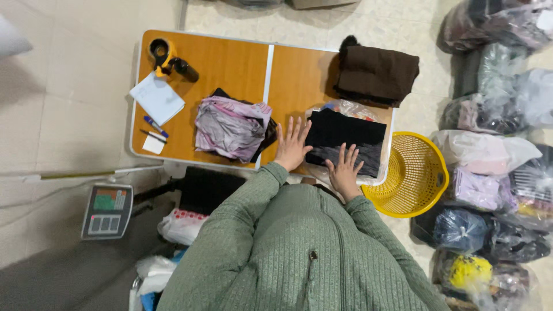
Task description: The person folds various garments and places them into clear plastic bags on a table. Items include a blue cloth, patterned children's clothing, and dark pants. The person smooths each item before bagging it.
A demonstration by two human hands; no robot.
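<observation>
A folded black garment (pixel 345 138) lies on a clear plastic bag (pixel 351 108) at the right end of the orange folding table (pixel 230 63). My left hand (pixel 292 145) rests flat with fingers spread on the table at the garment's left edge. My right hand (pixel 344 170) presses flat on the garment's near edge, fingers apart. Neither hand grips anything. My green ribbed sleeves fill the bottom of the view.
A pile of pink-grey plastic bags (pixel 230 126) sits mid-table, a folded brown garment (pixel 375 74) at the far right. A tape dispenser (pixel 164 56), notepad (pixel 156 98) and pens lie left. A yellow basket (pixel 412 173), bagged clothes (pixel 495 144) and a scale display (pixel 107 211) stand around.
</observation>
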